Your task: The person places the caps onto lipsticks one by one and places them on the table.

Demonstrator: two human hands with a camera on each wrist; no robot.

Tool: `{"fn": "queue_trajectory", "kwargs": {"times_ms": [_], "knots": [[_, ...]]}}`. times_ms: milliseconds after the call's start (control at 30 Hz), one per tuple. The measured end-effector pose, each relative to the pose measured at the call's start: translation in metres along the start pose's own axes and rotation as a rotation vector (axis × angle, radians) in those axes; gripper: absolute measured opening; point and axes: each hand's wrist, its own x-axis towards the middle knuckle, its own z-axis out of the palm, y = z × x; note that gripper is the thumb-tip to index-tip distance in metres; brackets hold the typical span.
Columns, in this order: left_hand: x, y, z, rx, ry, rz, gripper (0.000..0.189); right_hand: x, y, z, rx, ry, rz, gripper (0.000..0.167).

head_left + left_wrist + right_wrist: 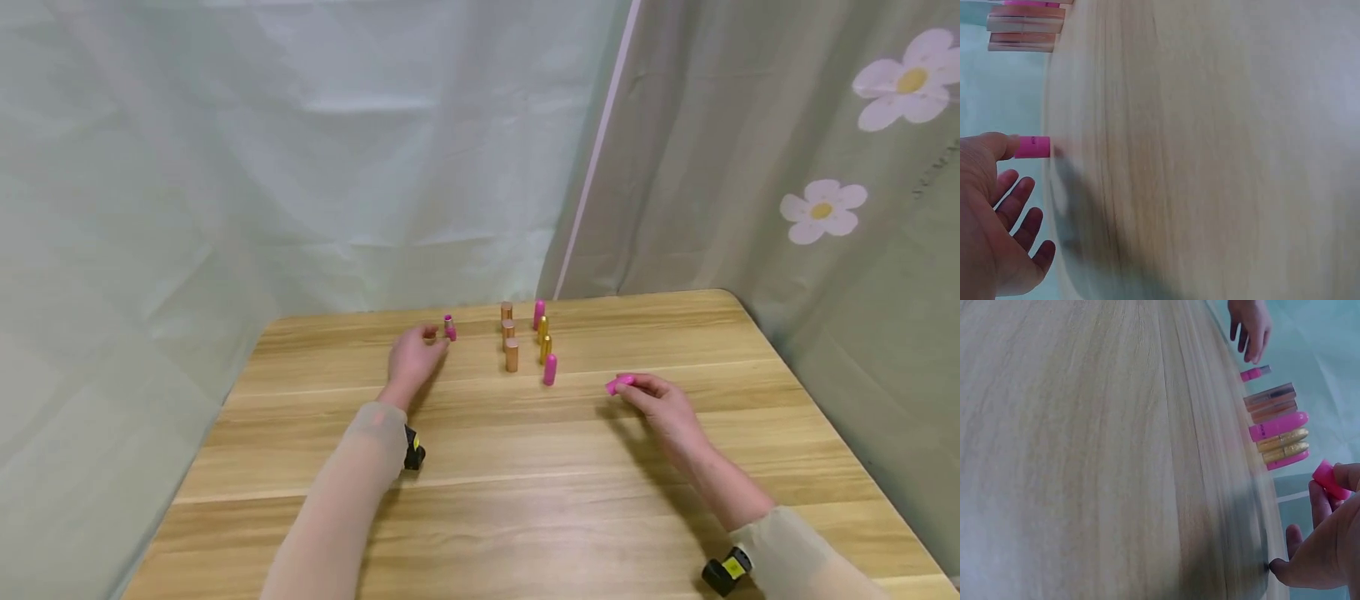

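At the back left of the table, an uncapped lipstick [450, 328] stands upright, with a pink base and a silvery upper part. My left hand [416, 357] is just beside it, fingers loosely spread; in the left wrist view the thumb overlaps the upper part of the pink base [1035, 147]. Over the right half of the table, my right hand [669, 414] pinches a pink lipstick cap [619, 384] between thumb and fingers, tilted. The cap [1330, 480] shows partly behind the thumb in the right wrist view.
Two rows of upright lipstick tubes occupy the back middle: copper ones [512, 356] on the left, then gold [546, 350] and pink [551, 370] ones on the right. A hanging curtain [420, 167] borders the wooden table [525, 517] behind and at the sides.
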Motion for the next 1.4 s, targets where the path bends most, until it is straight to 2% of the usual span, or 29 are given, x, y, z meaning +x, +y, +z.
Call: {"fn": "queue_trajectory", "kwargs": {"times_ms": [300, 567, 867, 1067, 1167, 1267, 1400], "knots": [[0.008, 0.004, 0.009, 0.009, 0.016, -0.059, 0.051, 0.000, 0.000, 0.001, -0.004, -0.006, -0.007, 0.047], [0.013, 0.004, 0.010, 0.031, 0.016, -0.054, 0.046, 0.000, -0.001, 0.004, 0.001, -0.005, 0.000, 0.044], [0.015, 0.012, 0.011, 0.093, 0.014, -0.034, 0.036, -0.002, -0.001, 0.004, 0.036, 0.010, 0.023, 0.044], [0.013, 0.010, 0.009, 0.074, 0.022, -0.025, 0.034, 0.000, -0.003, 0.008, 0.160, 0.009, 0.071, 0.037], [0.012, 0.008, 0.008, 0.064, 0.027, -0.002, 0.033, 0.001, -0.004, 0.009, 0.252, -0.003, 0.064, 0.031], [0.012, 0.006, 0.006, 0.048, 0.016, 0.015, 0.031, 0.000, -0.004, 0.009, 0.318, -0.010, 0.057, 0.024], [0.009, 0.006, 0.002, 0.037, -0.009, 0.033, 0.030, -0.003, -0.006, 0.010, 0.360, -0.019, 0.067, 0.026]]}}
